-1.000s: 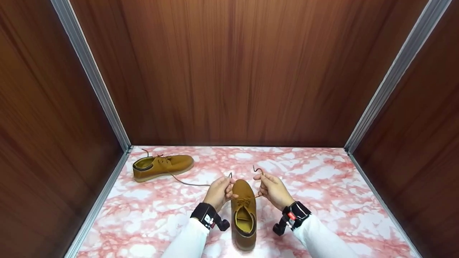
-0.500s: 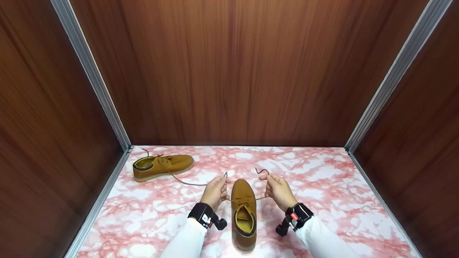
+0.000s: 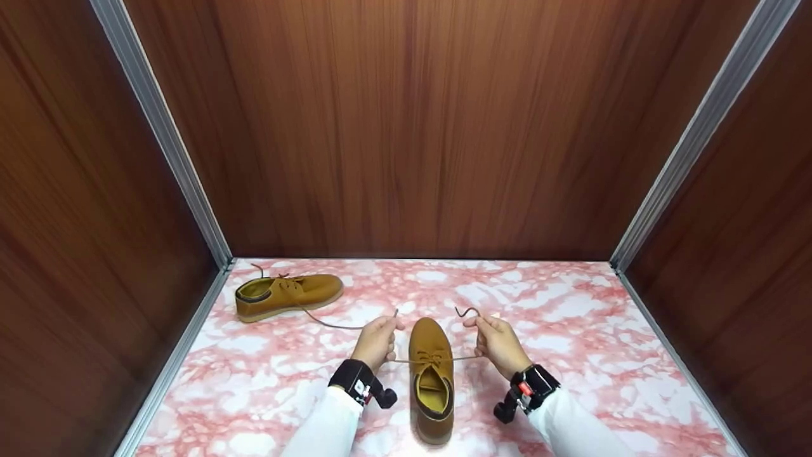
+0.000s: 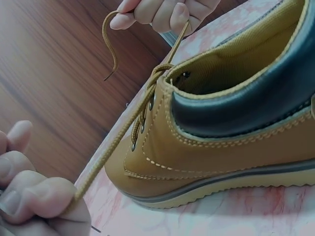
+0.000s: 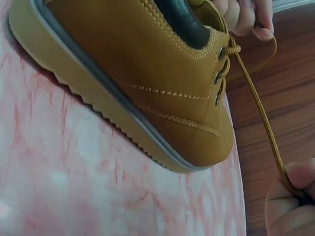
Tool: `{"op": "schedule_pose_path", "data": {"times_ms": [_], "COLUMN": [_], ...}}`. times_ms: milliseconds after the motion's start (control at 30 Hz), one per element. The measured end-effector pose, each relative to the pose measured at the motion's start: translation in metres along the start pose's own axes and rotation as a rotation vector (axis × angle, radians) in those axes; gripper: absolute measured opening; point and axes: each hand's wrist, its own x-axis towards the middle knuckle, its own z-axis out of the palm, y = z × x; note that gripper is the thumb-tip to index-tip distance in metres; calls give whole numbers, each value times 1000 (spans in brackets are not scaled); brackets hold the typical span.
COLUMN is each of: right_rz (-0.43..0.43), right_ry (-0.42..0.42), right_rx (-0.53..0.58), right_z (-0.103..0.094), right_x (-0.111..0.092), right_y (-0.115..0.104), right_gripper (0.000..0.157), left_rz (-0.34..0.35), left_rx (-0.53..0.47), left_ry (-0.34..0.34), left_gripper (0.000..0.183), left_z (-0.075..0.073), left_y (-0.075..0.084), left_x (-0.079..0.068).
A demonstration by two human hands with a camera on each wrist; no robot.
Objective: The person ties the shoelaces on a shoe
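A person's left hand [image 3: 375, 341], at ten o'clock, and right hand [image 3: 498, 346], at two, each grip the lace [image 5: 263, 114] of a tan shoe [image 3: 432, 387] and hold it taut across the knot, a loose end poking out above each hand. The shoe stands upright between them at the six o'clock side of a pink-and-white table [image 3: 545, 317], its toe to twelve. Toward ten o'clock, a matching shoe [image 3: 311, 291] sits with its toe to three, and a second lace [image 3: 336, 327] runs from it toward the left hand, though whether they touch is hard to tell.
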Motion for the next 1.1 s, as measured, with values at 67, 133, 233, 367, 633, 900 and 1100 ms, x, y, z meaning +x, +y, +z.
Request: {"op": "schedule_pose_path", "data": {"times_ms": [67,133,233,367,633,900,1100], "right_rz": [4,5,20,32,29,28,46], "right_ry": [3,7,16,11,-2,-3,-8], "right_rx": [-14,-26,-51,-94,-142,-178,-173], "right_z": [-3,-5,-7,-9,-16,-18,-17], "right_x": [0,0,-2,-4,-6,-7,-10], "right_y": [0,0,1,4,11,14,16], "right_gripper": [30,30,29,28,30,33,33], "left_rz": [-6,-9,-7,13,66,57,64], "left_rx": [21,41,97,199,345,347,348], "left_ry": [10,14,30,49,61,69,72], "left_gripper": [27,26,25,31,31,30,30], "left_z": [-1,-3,-7,-12,-17,-19,-16], "left_y": [0,1,0,-3,-4,-6,-5], "left_x": [0,0,0,2,3,0,1]}}
